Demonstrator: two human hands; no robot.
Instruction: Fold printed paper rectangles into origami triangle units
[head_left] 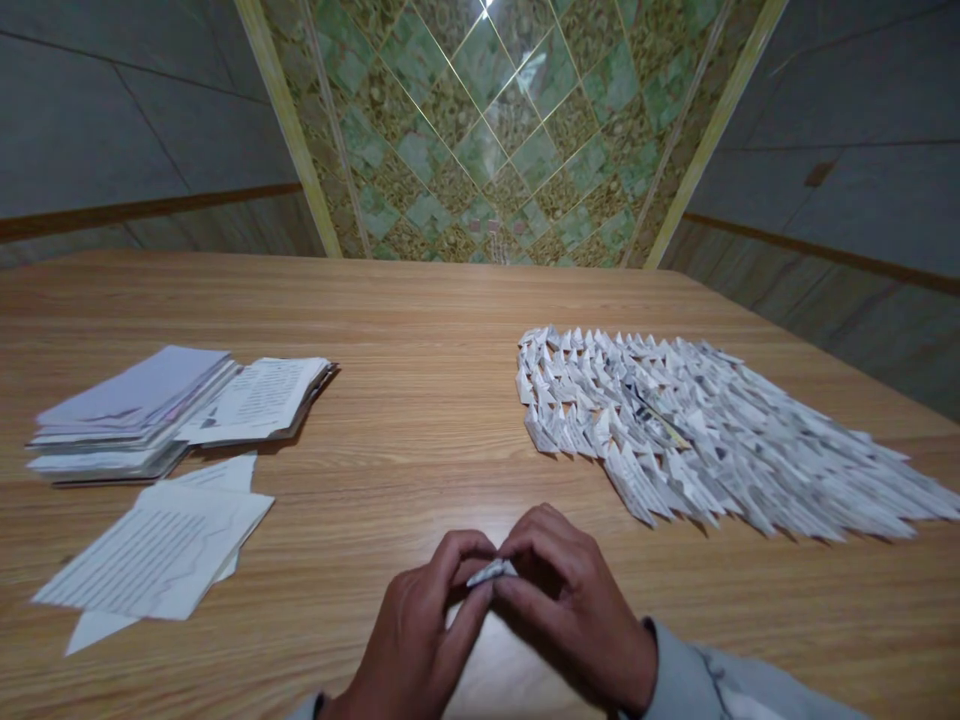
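A small folded piece of printed paper [491,572] is pinched between my two hands, low in the middle of the head view above the table. My left hand [427,610] grips its left side between thumb and forefinger. From the other side, the thumb and fingers of my right hand [559,590] close on it. The fingers cover much of the paper, so its full shape is hidden. To the right lie many folded paper boats [675,430], set close together in rows.
Stacked paper [142,400] stands at the left of the wooden table [390,310], beside a smaller pile of printed sheets [262,395]. Nearer me, loose printed sheets [165,550] overlap. A tiled wall [487,130] rises beyond the table's far edge.
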